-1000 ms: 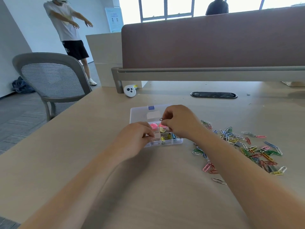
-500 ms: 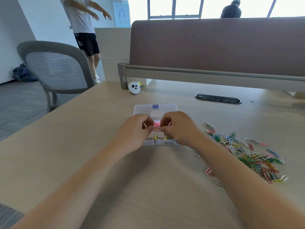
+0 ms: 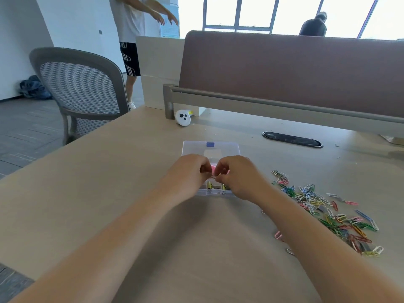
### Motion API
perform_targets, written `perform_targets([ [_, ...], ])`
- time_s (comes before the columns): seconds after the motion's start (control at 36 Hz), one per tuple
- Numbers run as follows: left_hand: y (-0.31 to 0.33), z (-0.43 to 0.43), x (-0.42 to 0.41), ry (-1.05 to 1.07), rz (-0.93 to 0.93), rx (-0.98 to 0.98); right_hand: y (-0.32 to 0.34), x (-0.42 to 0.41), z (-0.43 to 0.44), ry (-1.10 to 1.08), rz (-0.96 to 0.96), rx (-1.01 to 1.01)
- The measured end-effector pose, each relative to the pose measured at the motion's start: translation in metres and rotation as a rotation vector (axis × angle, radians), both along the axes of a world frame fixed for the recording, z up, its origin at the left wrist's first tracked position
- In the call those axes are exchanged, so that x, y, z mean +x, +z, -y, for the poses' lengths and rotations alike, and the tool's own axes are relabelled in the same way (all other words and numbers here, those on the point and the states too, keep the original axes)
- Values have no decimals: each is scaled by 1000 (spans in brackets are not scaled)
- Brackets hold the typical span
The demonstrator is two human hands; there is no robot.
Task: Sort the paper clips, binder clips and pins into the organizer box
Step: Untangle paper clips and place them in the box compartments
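Observation:
The clear organizer box [image 3: 213,192] lies on the desk in front of me, its lid [image 3: 211,148] folded open at the back. Pink and yellow items show in its compartments. My left hand [image 3: 188,173] and my right hand [image 3: 238,178] hover over the box with fingertips meeting. Both pinch a thin small paper clip [image 3: 213,177] between them. My hands hide most of the compartments. A spread of coloured paper clips [image 3: 323,206] lies on the desk to the right of my right forearm.
A white round device [image 3: 183,117] sits by the brown desk divider [image 3: 284,73], with a cable slot [image 3: 291,139] behind the box. A grey mesh chair [image 3: 80,88] stands at the left. One person [image 3: 131,29] stands at the back left; another [image 3: 313,25] is behind the divider.
My left hand rose from the box's front edge to meet my right hand over the box. The clip held by my right hand is now pinched between both. My view shifted left.

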State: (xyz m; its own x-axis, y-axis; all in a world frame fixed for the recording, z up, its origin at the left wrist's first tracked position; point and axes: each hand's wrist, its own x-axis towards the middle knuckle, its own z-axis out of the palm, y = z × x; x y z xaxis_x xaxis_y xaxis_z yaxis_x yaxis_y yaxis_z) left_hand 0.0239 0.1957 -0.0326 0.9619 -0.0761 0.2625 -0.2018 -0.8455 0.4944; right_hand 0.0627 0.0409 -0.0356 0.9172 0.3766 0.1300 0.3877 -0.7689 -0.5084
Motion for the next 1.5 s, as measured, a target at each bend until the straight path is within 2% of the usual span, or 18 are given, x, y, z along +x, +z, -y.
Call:
perform_targets([
  [0.31, -2, 1, -1, 22, -30, 50, -2, -1, 0, -1, 46, -82],
  [0.58, -3, 1, -4, 34, -37, 72, 6, -10, -7, 79, 187, -285],
  [1.0, 1, 7, -8, 42, -85, 114, 8, -15, -8, 88, 173, -312],
  [1.22, 4, 10, -9, 34, -107, 143, 5, -14, -6, 57, 204, -391],
  [1.33, 4, 13, -11, 16, -69, 181, 5, -16, -1, 53, 139, -349],
  [1.42, 7, 17, -11, 23, -4, 152, 12, -24, 5, 43, 73, -219],
  [1.5, 14, 26, -15, 34, 41, 125, 22, -34, 17, -30, 94, -148],
])
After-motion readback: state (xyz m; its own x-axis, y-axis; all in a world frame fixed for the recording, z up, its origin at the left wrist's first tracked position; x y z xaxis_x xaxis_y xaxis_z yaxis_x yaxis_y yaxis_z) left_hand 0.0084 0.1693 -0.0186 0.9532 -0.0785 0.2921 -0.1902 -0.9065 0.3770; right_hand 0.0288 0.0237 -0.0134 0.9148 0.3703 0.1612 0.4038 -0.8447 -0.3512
